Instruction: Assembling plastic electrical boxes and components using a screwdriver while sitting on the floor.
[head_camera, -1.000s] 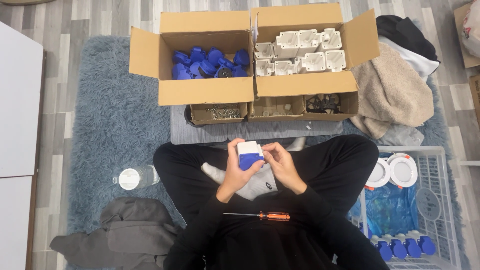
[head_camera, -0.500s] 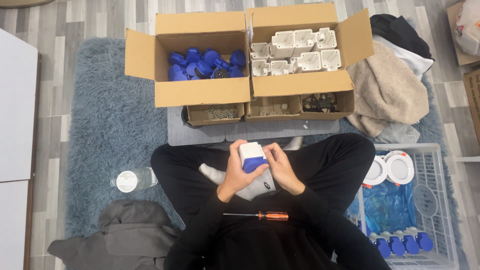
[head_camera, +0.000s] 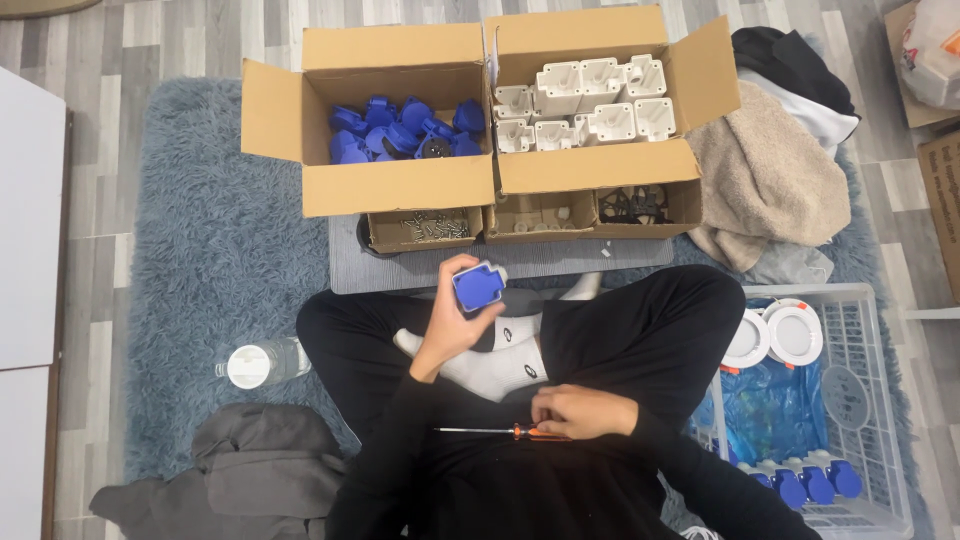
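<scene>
My left hand (head_camera: 452, 325) holds up a small socket part with a blue lid (head_camera: 478, 287) above my crossed legs. My right hand (head_camera: 582, 411) rests low on my lap, fingers closed on the orange handle of a screwdriver (head_camera: 498, 431) that lies across my black trousers. In front of me stand two open cardboard boxes: the left box (head_camera: 400, 185) holds several blue lids (head_camera: 405, 130), the right box (head_camera: 598, 165) several white housings (head_camera: 585, 105).
Smaller trays of screws (head_camera: 425, 228) and small parts (head_camera: 630, 205) sit before the boxes on a grey mat. A white wire basket (head_camera: 880, 400) at right holds blue finished pieces and white discs. A water bottle (head_camera: 258, 362) and grey clothing (head_camera: 250, 470) lie at left.
My right hand has left the blue and white part and dropped to the screwdriver on my lap. My left hand alone now holds the part, raised slightly forward.
</scene>
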